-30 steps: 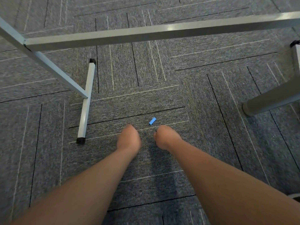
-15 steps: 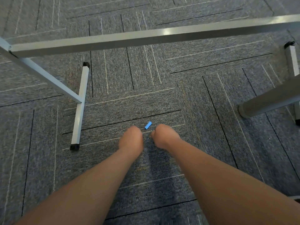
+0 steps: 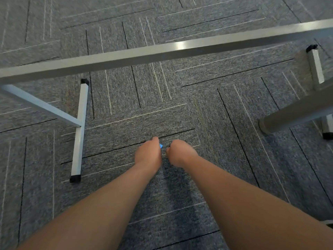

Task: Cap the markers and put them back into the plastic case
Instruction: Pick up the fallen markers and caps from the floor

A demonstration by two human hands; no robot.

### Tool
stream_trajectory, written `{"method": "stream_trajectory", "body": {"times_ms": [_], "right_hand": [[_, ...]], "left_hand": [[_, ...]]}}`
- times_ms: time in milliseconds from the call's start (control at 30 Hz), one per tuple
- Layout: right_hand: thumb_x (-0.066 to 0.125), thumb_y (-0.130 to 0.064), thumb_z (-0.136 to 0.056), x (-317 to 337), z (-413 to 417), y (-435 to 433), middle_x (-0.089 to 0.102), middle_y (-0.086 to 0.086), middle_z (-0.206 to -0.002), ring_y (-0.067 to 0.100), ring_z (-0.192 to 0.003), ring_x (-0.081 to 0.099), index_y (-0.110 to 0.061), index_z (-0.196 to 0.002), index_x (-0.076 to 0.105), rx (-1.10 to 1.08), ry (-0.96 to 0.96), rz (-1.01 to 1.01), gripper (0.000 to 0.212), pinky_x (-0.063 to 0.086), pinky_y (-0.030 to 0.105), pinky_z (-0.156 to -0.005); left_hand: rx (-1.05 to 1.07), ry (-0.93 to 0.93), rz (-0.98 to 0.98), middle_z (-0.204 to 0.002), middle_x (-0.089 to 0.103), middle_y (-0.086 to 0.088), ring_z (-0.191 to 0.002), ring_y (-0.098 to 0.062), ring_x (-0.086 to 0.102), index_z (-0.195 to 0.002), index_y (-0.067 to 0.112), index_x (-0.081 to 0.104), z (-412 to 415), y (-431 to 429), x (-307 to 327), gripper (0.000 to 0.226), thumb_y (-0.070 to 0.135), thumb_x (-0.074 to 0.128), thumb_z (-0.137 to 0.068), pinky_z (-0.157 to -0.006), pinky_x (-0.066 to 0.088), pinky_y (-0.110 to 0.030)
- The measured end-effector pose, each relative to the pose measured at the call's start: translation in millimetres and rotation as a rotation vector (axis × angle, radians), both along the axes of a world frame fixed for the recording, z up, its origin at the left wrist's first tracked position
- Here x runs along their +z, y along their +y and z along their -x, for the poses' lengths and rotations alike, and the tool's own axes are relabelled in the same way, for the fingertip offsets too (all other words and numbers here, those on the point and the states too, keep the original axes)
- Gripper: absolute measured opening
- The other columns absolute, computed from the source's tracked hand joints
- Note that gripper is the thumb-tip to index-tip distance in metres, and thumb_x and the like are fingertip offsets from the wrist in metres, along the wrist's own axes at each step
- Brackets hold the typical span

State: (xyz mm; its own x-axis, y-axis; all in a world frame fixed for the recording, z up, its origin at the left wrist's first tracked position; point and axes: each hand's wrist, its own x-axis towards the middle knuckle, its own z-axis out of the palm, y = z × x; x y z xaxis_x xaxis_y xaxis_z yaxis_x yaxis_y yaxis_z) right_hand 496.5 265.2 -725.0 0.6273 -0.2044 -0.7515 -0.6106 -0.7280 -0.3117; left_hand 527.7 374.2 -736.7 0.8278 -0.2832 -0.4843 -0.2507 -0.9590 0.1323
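Observation:
A small blue marker cap (image 3: 161, 146) lies on the grey carpet, and only one corner of it shows. My left hand (image 3: 148, 153) reaches over it with the fingers curled down around it, pinching it against the floor. My right hand (image 3: 180, 152) is a closed fist just to the right of the cap, a small gap away. Nothing shows in the fist. No markers and no plastic case are in view.
A grey metal table crossbar (image 3: 162, 51) spans the view above the hands. A T-shaped table foot (image 3: 79, 134) stands on the left. A round grey leg (image 3: 295, 114) and another foot (image 3: 316, 67) are on the right. Carpet (image 3: 225, 159) surrounds the hands.
Both hands have moved forward to the cap. My left hand, which was behind the cap, now covers most of it with curled fingers. The view has shifted slightly.

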Motion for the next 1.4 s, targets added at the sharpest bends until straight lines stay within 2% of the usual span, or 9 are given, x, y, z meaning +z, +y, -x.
{"method": "stream_trajectory", "body": {"times_ms": [267, 400, 500, 667, 767, 900, 1033, 1133, 1400], "right_hand": [[0.051, -0.013, -0.099, 0, -5, -3, 0.065, 0.008, -0.085, 0.026, -0.083, 0.067, -0.009, -0.078, 0.056, 0.017, 0.001, -0.034, 0.022, 0.057, 0.036, -0.070], [0.051, -0.014, -0.099, 14, -13, -10, 0.064, 0.010, -0.087, 0.027, -0.083, 0.066, -0.008, -0.080, 0.057, 0.042, -0.001, -0.053, 0.021, 0.054, 0.036, -0.067], [0.047, -0.011, -0.099, 44, -24, -24, 0.054, 0.006, -0.077, 0.024, -0.077, 0.059, -0.001, -0.106, 0.064, 0.025, -0.047, -0.065, 0.022, 0.051, 0.033, -0.068], [0.051, -0.018, -0.096, 110, -28, -47, 0.043, 0.003, -0.070, 0.026, -0.085, 0.048, 0.001, -0.115, 0.063, 0.063, -0.123, -0.039, 0.029, 0.045, 0.037, -0.079], [0.044, -0.014, -0.100, 163, -11, -57, 0.060, 0.011, -0.092, 0.027, -0.087, 0.053, 0.000, -0.120, 0.062, 0.130, -0.121, 0.001, 0.030, 0.041, 0.032, -0.074], [0.033, -0.007, -0.103, 252, 30, -74, 0.061, 0.016, -0.115, 0.030, -0.103, 0.060, -0.001, -0.132, 0.055, 0.204, -0.160, 0.066, 0.037, 0.043, 0.032, -0.072], [0.039, -0.010, -0.100, 347, 75, -88, 0.057, 0.016, -0.089, 0.031, -0.083, 0.056, 0.006, -0.121, 0.059, 0.017, -0.257, 0.103, 0.032, 0.036, 0.029, -0.059], [0.040, -0.011, -0.100, 427, 114, -95, 0.060, 0.023, -0.117, 0.036, -0.108, 0.057, 0.005, -0.120, 0.060, -0.046, -0.363, 0.156, 0.032, 0.038, 0.030, -0.073], [0.037, -0.008, -0.101, 621, 247, -103, 0.058, 0.024, -0.128, 0.037, -0.118, 0.056, 0.002, -0.129, 0.057, -0.021, -0.602, 0.403, 0.036, 0.046, 0.034, -0.086]], "left_hand": [[-0.050, 0.116, -0.115, -0.068, 0.049, 0.000, -0.066, -0.021, 0.053, -0.069, 0.015, 0.045, -11, -16, 11, 0.027, 0.003, 0.056, -0.091, -0.053, 0.040, -0.032], [0.144, 0.166, -0.014, -0.069, 0.050, -0.002, -0.060, -0.018, 0.048, -0.069, 0.014, 0.045, -11, -20, 18, 0.027, 0.010, 0.055, -0.093, -0.049, 0.035, -0.029], [0.354, 0.207, 0.147, -0.075, 0.058, -0.005, -0.064, -0.021, 0.053, -0.081, 0.010, 0.056, -7, -27, 30, 0.016, 0.018, 0.057, -0.095, -0.050, 0.036, -0.029], [0.515, 0.255, 0.305, -0.072, 0.059, -0.006, -0.066, -0.025, 0.054, -0.087, 0.006, 0.060, -2, -42, 76, 0.016, 0.021, 0.060, -0.093, -0.053, 0.036, -0.030], [0.557, 0.293, 0.361, -0.081, 0.068, -0.013, -0.065, -0.027, 0.058, -0.091, 0.004, 0.066, 8, -54, 125, 0.023, 0.028, 0.064, -0.092, -0.054, 0.038, -0.030], [0.524, 0.346, 0.448, -0.065, 0.060, -0.010, -0.055, -0.022, 0.053, -0.080, 0.001, 0.066, 25, -71, 217, 0.022, 0.021, 0.068, -0.089, -0.048, 0.034, -0.025], [0.435, 0.417, 0.634, -0.055, 0.055, -0.008, -0.032, -0.010, 0.044, -0.066, 0.004, 0.057, 53, -85, 326, 0.026, 0.007, 0.062, -0.091, -0.038, 0.029, -0.019], [0.307, 0.402, 0.681, -0.053, 0.053, -0.002, -0.037, -0.010, 0.044, -0.067, 0.009, 0.058, 85, -90, 407, 0.027, 0.014, 0.059, -0.093, -0.040, 0.033, -0.020], [0.066, 0.360, 0.837, -0.033, 0.042, 0.003, -0.026, -0.006, 0.030, -0.066, 0.002, 0.054, 188, -103, 593, 0.027, 0.002, 0.052, -0.093, -0.033, 0.019, -0.010]]}}
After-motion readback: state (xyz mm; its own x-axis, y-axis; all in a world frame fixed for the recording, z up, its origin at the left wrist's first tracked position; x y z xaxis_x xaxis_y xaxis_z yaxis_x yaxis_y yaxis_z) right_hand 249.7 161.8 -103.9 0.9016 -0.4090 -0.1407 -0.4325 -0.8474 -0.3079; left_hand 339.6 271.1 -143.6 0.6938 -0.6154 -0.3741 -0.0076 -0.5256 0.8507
